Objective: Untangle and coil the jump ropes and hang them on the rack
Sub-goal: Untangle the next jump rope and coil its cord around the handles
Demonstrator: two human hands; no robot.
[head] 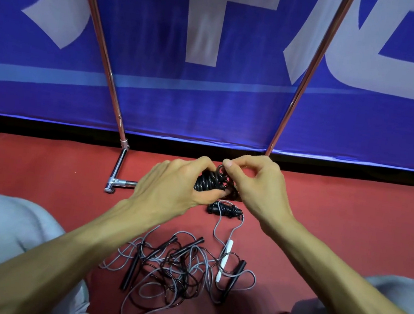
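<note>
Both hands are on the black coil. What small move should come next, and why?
Likely tuck the loop pinched by the right hand under the wraps of the black coil that the left hand grips, locking it: the wraps look complete, and a tangled pile lies on the floor.

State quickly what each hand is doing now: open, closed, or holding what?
Left hand: grips the coiled black rope.
Right hand: pinches the top of the same rope.

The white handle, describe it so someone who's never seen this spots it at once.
On the red floor in front of the blue banner lies a tangled pile of ropes. The white handle sits at its right edge, beside a black handle. It is the only white one; the others are black.
</note>
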